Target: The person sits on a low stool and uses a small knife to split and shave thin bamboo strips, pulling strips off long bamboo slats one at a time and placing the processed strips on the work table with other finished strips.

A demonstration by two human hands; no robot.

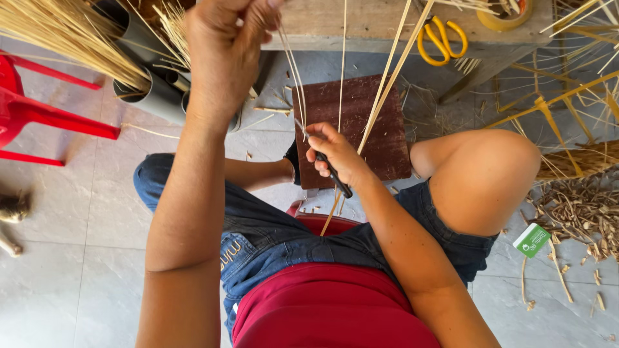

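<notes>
My left hand (pixel 225 45) is raised near the top of the view, pinching the upper ends of several thin pale bamboo splints (pixel 293 77). These splints run down to my right hand (pixel 338 154), which grips a small black-handled knife (pixel 334 175) with its blade against them. A longer bamboo strip (pixel 387 80) slants from the top right down past my right hand to my lap. Under my hands a dark brown wooden board (pixel 361 109) lies on the floor between my knees. I sit in denim shorts and a red top.
Grey pipes (pixel 151 96) holding bundles of bamboo sticks lean at the upper left beside a red plastic chair (pixel 39 113). Yellow-handled scissors (pixel 442 38) and a tape roll (pixel 506 16) lie on a wooden bench. Bamboo frames, shavings (pixel 580 212) and a green-white packet (pixel 530 240) cover the right floor.
</notes>
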